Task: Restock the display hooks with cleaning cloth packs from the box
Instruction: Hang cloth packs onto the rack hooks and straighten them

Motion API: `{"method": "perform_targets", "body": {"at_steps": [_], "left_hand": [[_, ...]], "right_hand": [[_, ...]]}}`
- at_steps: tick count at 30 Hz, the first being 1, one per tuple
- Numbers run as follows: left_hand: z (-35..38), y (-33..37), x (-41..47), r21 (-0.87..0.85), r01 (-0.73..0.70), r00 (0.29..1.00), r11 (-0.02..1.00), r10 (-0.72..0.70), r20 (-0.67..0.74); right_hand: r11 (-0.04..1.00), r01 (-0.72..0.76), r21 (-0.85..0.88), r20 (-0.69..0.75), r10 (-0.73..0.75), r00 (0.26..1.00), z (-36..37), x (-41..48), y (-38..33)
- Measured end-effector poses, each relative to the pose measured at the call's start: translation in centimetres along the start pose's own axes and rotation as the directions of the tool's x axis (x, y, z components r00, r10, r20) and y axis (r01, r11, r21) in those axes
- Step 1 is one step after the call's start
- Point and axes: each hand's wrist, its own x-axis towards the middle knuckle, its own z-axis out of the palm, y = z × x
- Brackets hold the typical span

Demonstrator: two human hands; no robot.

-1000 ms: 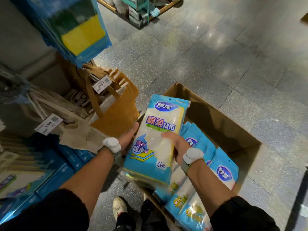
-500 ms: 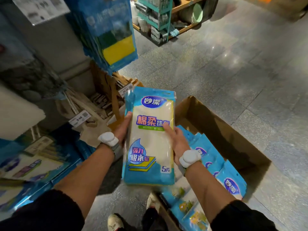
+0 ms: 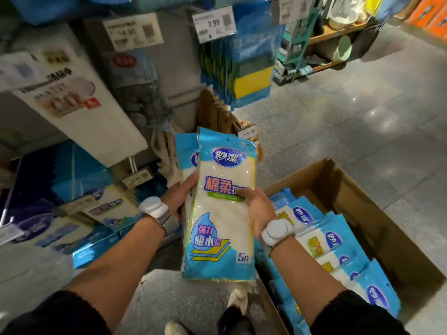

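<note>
Left grip: holds cloth packs by the left edge.
Right grip: clasps the right edge.
Box: right, more packs inside.
Ahead: hanging sponge packs, 7.99 tag.

floor: grey speckled tiles, glossy, light glints, before the wooden shelf | grey display wall: left of shelf | light: dim
</note>
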Motion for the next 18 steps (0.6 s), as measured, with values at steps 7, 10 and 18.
{"method": "perform_targets", "body": {"at_steps": [7, 10, 18], "left_hand": [[-8.6, 0.5, -6.5, -0.060, -0.086, 0.993, 0.995, 0.080, -0.089], [-10.9, -0.3, -8.8, -0.084, -0.094, 0.989, 0.992, 0.083, -0.123], [-17.7, -2.2, -14.7, -0.057, -0.130, 0.964, 0.990, 0.113, -0.240]], "right_hand": [[1.000, -0.017, -0.014, 0.103, 0.018, 0.995, 8.2, -3.0, 1.9], [0.998, 0.047, 0.040, 0.073, -0.050, 0.996, 10.8, -2.8, 1.8], [0.977, -0.105, -0.186, 0.116, 0.128, 0.985, 18.6, -0.2, 4.4]]}}
